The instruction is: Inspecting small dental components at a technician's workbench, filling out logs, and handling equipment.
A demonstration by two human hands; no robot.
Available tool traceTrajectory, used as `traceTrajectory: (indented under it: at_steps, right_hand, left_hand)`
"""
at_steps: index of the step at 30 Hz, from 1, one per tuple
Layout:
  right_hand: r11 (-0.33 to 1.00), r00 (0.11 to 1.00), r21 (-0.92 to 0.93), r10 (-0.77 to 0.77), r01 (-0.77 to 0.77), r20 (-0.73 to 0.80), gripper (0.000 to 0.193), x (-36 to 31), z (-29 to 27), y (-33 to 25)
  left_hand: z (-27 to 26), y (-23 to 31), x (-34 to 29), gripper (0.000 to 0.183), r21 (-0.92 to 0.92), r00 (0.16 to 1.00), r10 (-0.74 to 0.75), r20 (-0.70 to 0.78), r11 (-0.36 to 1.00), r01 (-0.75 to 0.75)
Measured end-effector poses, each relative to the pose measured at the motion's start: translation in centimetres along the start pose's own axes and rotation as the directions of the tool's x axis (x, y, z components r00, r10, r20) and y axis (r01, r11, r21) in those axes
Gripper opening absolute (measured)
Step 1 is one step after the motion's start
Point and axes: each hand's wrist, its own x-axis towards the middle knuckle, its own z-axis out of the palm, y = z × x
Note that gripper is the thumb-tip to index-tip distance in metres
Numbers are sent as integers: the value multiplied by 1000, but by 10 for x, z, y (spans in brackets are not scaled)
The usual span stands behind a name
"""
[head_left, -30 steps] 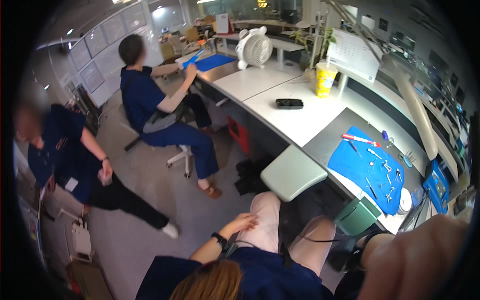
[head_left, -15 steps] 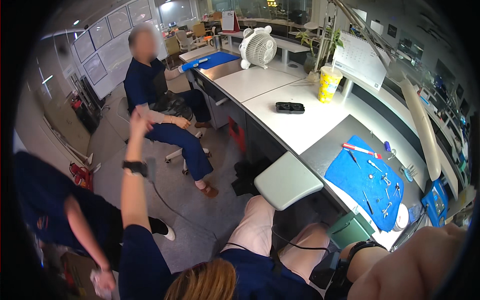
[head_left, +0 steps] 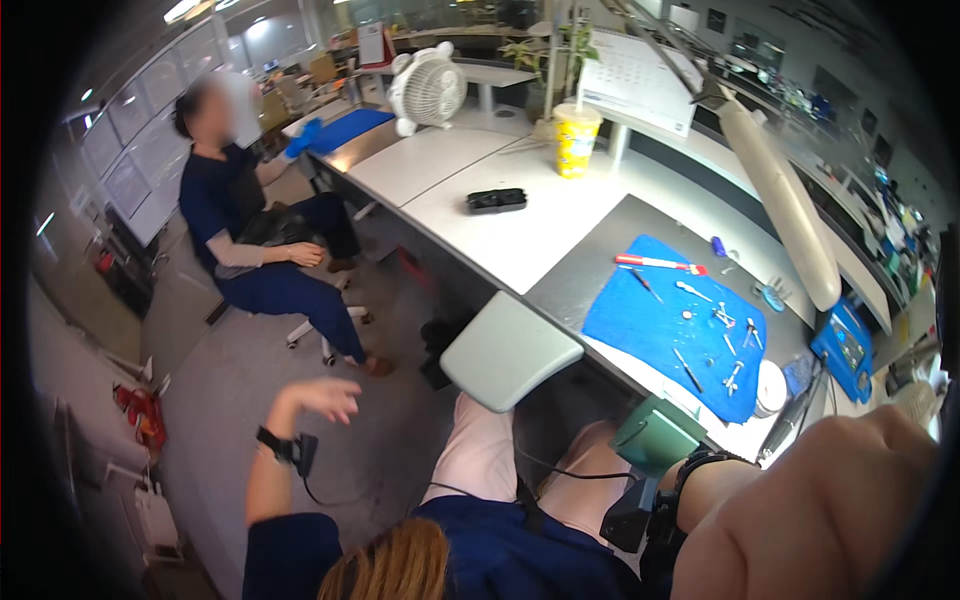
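My left hand hangs in the air over the floor to the left of my knees. Its fingers are loosely stretched, with nothing in them. A black strap with a small box and cable circles that wrist. Very large at the lower right, my right hand is raised close to the camera; its back and knuckles show, but its fingertips are hidden. Beyond it on the bench lies a blue cloth with several small metal tools, a screwdriver and a red-and-white brush.
A pale padded rest juts from the bench edge before my knees, with a green bin beside it. A yellow cup, black case and white fan stand on the bench. A co-worker sits at the left.
My left hand has come down and back from its stretched-out place near the seated co-worker. My view has turned right; the person standing at the left is out of sight.
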Motion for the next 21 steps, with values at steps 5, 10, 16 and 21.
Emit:
traceTrajectory:
  at_steps: [5, 10, 16, 21]
  right_hand:
    - [995, 996, -68, 68, -71, -51, 28, -17, 8, -10]
    - [989, 984, -110, 79, -98, -159, 29, -13, 0, -7]
    - [852, 818, -212, 345, -478, -460, 30, -26, -15, -15]
    - [-217, 309, -461, 498, -860, -810, 24, -128, -52, -22]
  left_hand:
    - [72, 69, 15, 67, 672, 711, 638, -296, 668, -321]
    - [120, 184, 14, 44, 684, 256, 885, -388, 463, -563]
    - [74, 198, 25, 46, 784, 326, 909, -259, 395, -478]
    - [27, 234, 46, 43, 826, 397, 912, -101, 299, -477]
